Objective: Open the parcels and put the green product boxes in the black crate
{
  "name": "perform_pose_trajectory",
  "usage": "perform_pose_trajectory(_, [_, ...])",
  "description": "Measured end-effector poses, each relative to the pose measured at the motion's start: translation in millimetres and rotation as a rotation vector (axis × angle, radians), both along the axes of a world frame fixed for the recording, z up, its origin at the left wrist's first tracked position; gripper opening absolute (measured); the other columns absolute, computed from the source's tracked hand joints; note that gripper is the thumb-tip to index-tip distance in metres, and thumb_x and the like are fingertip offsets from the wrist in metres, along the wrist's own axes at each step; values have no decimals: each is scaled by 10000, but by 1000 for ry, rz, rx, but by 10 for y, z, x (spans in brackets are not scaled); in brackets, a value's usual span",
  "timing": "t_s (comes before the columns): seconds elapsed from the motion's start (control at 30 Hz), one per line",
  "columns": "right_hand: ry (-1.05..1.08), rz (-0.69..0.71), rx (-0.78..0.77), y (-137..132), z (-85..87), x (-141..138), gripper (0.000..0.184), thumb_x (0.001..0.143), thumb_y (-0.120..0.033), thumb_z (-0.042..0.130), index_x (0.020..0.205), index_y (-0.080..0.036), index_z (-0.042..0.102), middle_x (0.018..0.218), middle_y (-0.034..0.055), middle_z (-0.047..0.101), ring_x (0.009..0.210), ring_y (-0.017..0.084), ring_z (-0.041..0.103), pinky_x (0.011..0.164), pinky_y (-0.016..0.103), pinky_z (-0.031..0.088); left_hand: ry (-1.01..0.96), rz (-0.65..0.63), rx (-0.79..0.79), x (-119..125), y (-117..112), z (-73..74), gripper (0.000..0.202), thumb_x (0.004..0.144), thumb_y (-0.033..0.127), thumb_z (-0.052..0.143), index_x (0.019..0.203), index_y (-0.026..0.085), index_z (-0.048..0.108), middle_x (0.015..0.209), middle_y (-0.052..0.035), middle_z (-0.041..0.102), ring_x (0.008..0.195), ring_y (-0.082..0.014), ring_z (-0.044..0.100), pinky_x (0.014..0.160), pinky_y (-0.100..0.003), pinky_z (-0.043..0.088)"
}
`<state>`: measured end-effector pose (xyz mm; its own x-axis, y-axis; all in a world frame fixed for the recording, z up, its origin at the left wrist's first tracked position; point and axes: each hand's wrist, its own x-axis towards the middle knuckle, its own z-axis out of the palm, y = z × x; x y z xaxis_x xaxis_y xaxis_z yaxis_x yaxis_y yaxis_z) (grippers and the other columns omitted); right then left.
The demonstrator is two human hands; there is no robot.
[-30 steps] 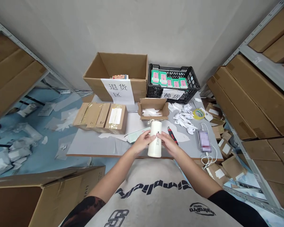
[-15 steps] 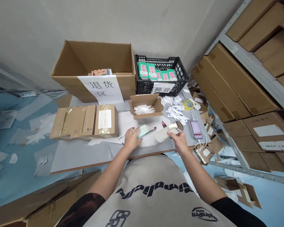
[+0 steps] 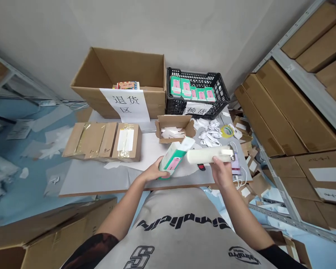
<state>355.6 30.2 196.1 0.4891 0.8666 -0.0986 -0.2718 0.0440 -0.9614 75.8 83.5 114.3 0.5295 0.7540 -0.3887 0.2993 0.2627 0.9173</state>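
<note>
In my left hand (image 3: 154,172) is a narrow white and green carton (image 3: 172,158) with a pink picture on its side. It is raised off the table and tilted, its white upper end pointing up and to the right. The fingers of my right hand (image 3: 223,173) are wrapped round the lid end of a cream bottle (image 3: 204,154) with a shiny metal top. The bottle lies nearly level in the air, its base close to the carton's upper end. Partly hidden below it is a small red and black tool (image 3: 201,167).
Behind my hands stands a small open cardboard box (image 3: 175,139) of white slips. Further back are a large carton (image 3: 81,80) and a black crate (image 3: 197,108) holding green boxes. Taped parcels (image 3: 98,140) sit at left. Crumpled paper (image 3: 210,138) and yellow tape (image 3: 227,131) lie at right.
My left hand has lifted the carton from the table and tipped it upright. My right hand has swung the bottle nearly level and moved slightly right. The view has shifted a little.
</note>
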Motion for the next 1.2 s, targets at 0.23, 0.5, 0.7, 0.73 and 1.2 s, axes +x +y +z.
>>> perform_pose_trajectory(0.23, [56, 245, 35, 307, 333, 268, 603, 678, -456, 709, 1248, -306, 581, 1187, 47, 680, 1176, 309, 596, 1039, 530, 443, 138, 321, 376, 390, 65, 649, 757, 688, 405, 774, 1356, 249, 455, 1257, -96, 587, 1144, -309, 556, 947, -413, 463])
perform_pose_trajectory(0.5, [129, 507, -42, 382, 95, 151, 666, 528, -611, 741, 1090, -270, 637, 1031, 76, 706, 1066, 369, 627, 983, 583, 459, 467, 388, 790, 920, 90, 882, 825, 683, 340, 782, 1411, 180, 429, 1373, -200, 470, 1335, -440, 362, 1163, -566, 185])
perform_pose_trajectory(0.7, [239, 547, -2, 348, 28, 325, 737, 452, -707, 740, 1040, -270, 655, 958, 81, 684, 946, 353, 644, 871, 586, 505, 110, 73, 772, 861, -50, 912, 1067, 654, 426, 824, 1539, 236, 261, 1604, -141, 220, 1474, -436, 154, 1199, -580, 148])
perform_pose_trajectory(0.73, [245, 563, -1, 342, 33, 337, 744, 442, -719, 733, 1029, -268, 656, 986, 87, 682, 967, 356, 637, 877, 590, 498, 70, 9, 747, 825, -51, 925, 1071, 648, 435, 829, 1542, 262, 263, 1620, -117, 187, 1481, -428, 145, 1198, -577, 175])
perform_pose_trajectory(1.2, [262, 551, -116, 293, -117, 55, 599, 563, -642, 584, 1002, -239, 642, 809, 64, 687, 879, 332, 663, 841, 502, 507, -98, 158, 524, 781, -40, 561, 825, 763, 510, 757, 1483, 362, 383, 1649, -37, 78, 1505, -349, 142, 1211, -530, 215])
